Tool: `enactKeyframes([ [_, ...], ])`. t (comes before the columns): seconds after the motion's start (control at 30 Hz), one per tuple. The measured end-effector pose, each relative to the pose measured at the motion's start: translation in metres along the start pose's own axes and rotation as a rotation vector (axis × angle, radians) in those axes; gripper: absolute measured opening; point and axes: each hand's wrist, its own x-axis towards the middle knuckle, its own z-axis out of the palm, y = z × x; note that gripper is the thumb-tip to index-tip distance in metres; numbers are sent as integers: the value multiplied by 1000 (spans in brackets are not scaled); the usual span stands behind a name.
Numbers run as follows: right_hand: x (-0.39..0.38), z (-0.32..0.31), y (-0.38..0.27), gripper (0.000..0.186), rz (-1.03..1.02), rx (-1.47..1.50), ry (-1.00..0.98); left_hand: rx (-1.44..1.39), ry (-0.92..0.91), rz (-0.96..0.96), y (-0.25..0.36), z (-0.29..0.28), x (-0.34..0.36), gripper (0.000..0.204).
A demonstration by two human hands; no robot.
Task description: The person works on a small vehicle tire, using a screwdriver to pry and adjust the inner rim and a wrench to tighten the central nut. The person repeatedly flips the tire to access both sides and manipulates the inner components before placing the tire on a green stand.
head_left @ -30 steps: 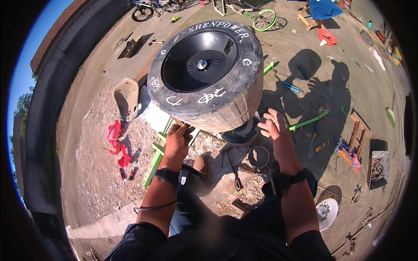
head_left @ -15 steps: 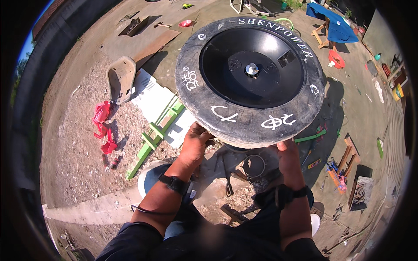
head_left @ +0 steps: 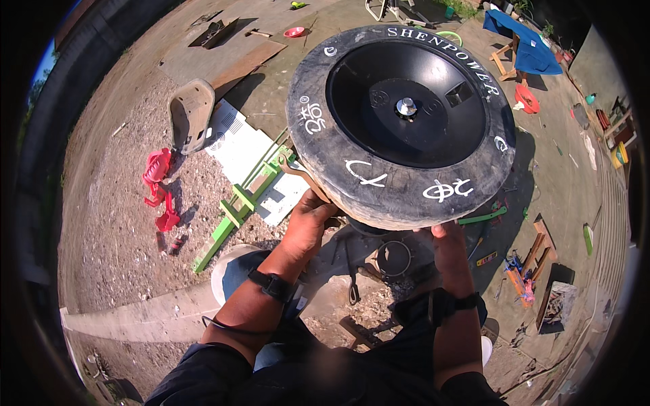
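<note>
Wrench (head_left: pixel 309 181), newly swung into view: points to eleven o'clock, fingers of left hand (head_left: pixel 306 224) closed round it. Wheel (head_left: pixel 396 135): toward one o'clock. Right hand (head_left: pixel 449 249): at wheel's five o'clock, apparently for steadying; fingertips hidden, grip cannot be told.

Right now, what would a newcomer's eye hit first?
The big black wheel, top centre, with the left hand gripping a wrench by its near-left edge and the right hand at its near edge. Then the bright green frame left of the wheel, and the blue sheet at upper right.
</note>
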Motion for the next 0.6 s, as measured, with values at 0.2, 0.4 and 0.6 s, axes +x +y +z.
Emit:
enactKeyframes([
  [0.2,-1,-5,2,54,-1,5,-13,1,-4,-17,2,3,0,32],
  [0.4,1,-18,13,61,6,10,-54,8,-15,-29,-2,0,1,32],
  [0.6,2,-18,15,72,16,-40,-64,38,-27,-49,-5,-6,3,31],
])
